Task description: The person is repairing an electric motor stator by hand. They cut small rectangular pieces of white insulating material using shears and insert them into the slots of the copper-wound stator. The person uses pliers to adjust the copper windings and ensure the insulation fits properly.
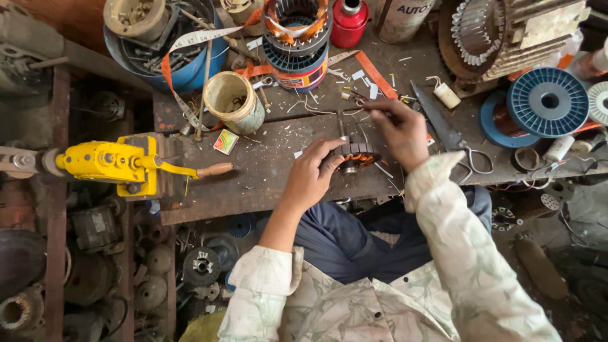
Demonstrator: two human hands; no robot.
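Left hand (313, 174) is curled around the small motor stator (356, 157), fingers gripping its near side and pinning it to the dark surface (266, 164). Right hand (402, 130) sits just beyond and right of it, fingers pinched together near the top of the stator; looks like it's holding a thin wire or sliver, but it's too small for me to confirm. So the stator is between my two hands, touching the left one, resting on the surface edge nearest me.

Around the hands:
- scissors (453, 136) just right of the right hand, blades pointing away from me
- blue wire spool (548, 101) further right
- tan cup (234, 98) up-left of the left hand
- yellow winding tool (120, 163) well to the left, wooden crank handle pointing towards the left hand
- wire offcuts and paper scraps scattered all around the stator

Risks as I judge them:
- stator is close to the near edge; a slipped left-hand grip could roll it off into my lap
- fine winding wire could kink or snap if the right hand pulls at an angle
- loose offcuts could catch in the slots
- scissors sit close to the right wrist; a careless sweep back could hit the blades
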